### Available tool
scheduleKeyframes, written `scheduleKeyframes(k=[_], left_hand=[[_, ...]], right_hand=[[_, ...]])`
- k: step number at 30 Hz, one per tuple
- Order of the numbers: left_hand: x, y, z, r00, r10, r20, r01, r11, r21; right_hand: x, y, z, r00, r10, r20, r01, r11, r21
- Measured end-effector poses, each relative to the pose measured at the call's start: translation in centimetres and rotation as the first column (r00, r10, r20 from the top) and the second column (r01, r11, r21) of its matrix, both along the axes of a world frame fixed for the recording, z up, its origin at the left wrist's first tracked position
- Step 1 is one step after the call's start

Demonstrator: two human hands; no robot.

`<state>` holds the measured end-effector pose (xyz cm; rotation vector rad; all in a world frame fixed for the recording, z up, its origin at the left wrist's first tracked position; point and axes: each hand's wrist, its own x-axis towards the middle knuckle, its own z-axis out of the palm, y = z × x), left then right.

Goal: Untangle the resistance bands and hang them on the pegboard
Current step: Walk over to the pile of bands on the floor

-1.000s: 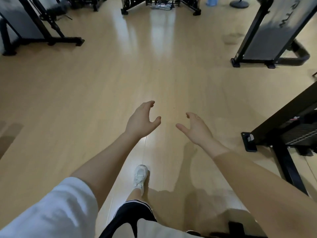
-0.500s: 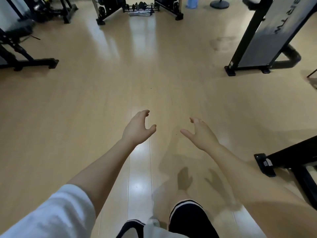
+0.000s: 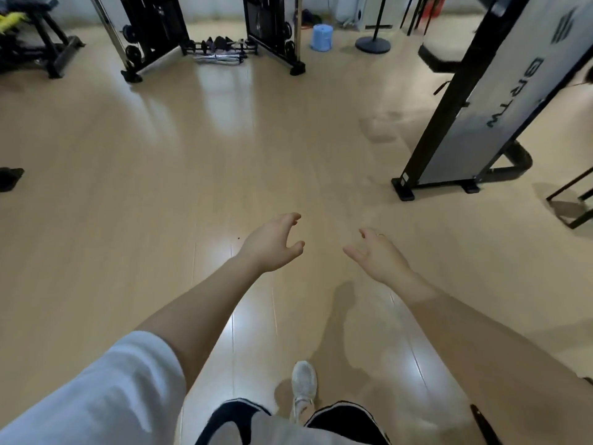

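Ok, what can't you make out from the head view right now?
- Resistance bands and pegboard: neither identifiable in the head view.
- Pile under the cable machine: too small and blurred to name.
- Left hand and right hand: empty; most fingers hidden behind the hands.
- Grey panel machine: cut off by the top right edge.

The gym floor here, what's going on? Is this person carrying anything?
No. A person is walking across a gym's wooden floor with both arms held out. The left hand and the right hand hold nothing, their fingers loosely curled. One white shoe is stepping forward. Ahead stands a black cable machine with handles lying at its base, and a blue roll beside it. No resistance bands or pegboard can be made out yet.
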<state>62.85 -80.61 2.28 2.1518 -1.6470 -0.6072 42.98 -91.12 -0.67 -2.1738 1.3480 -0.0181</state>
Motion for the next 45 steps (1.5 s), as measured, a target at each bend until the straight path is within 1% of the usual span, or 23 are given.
scheduleKeyframes(k=[2, 6, 11, 15, 17, 20, 22, 26, 31, 35, 38, 41, 45], left_hand=[[2.7, -5.1, 0.7, 0.997, 0.068, -0.045, -0.069, 0.998, -0.01], [8.7, -14.3, 1.0, 0.992, 0.12, -0.043, -0.121, 0.993, -0.014], [18.5, -27.1, -0.4, 0.968, 0.238, -0.075, -0.245, 0.965, -0.096], [27.0, -40.3, -1.2, 0.949, 0.28, -0.143, -0.302, 0.939, -0.163], [30.9, -47.2, -0.5, 0.953, 0.258, -0.161, -0.283, 0.946, -0.156], [35.8, -57.4, 1.0, 0.968, 0.213, -0.129, -0.233, 0.958, -0.165], [38.2, -64.1, 2.0, 0.975, 0.192, -0.116, -0.211, 0.961, -0.181], [40.8, -76.7, 2.9, 0.987, 0.111, -0.118, -0.131, 0.975, -0.18], [43.1, -93.9, 1.5, 0.997, -0.007, -0.073, -0.01, 0.972, -0.234], [45.5, -108.5, 0.2, 0.997, -0.04, -0.068, 0.024, 0.975, -0.22], [47.9, -118.6, 0.9, 0.997, -0.07, -0.045, 0.06, 0.98, -0.189], [51.3, -127.0, 1.6, 0.995, -0.022, -0.099, 0.003, 0.982, -0.19], [57.2, -136.7, 1.5, 0.971, 0.137, -0.195, -0.174, 0.967, -0.188]], right_hand=[[2.7, -5.8, 1.2, 1.0, -0.018, 0.008, 0.018, 1.0, 0.006], [8.5, -15.7, 1.9, 1.0, -0.009, 0.016, 0.009, 1.0, 0.017], [17.2, -28.6, -0.3, 0.998, 0.067, -0.019, -0.066, 0.998, 0.022], [25.7, -41.4, -0.4, 0.995, 0.098, -0.025, -0.097, 0.995, 0.01], [29.6, -48.0, 0.8, 0.997, 0.077, -0.021, -0.076, 0.997, 0.024], [34.6, -58.1, 2.3, 0.996, 0.091, -0.021, -0.091, 0.996, -0.002], [37.0, -64.2, 3.1, 0.998, 0.068, -0.019, -0.068, 0.998, -0.013], [39.5, -75.3, 3.8, 0.998, -0.043, 0.045, 0.042, 0.999, 0.033], [41.8, -90.6, 2.3, 0.98, -0.174, 0.094, 0.171, 0.985, 0.033], [44.2, -105.3, 1.1, 0.971, -0.229, 0.062, 0.228, 0.973, 0.025], [46.8, -116.9, 1.8, 0.983, -0.179, -0.031, 0.179, 0.984, -0.02], [50.3, -126.1, 3.8, 0.981, -0.193, -0.017, 0.193, 0.981, -0.032], [55.9, -136.4, 4.3, 0.995, -0.091, -0.033, 0.089, 0.994, -0.065]])
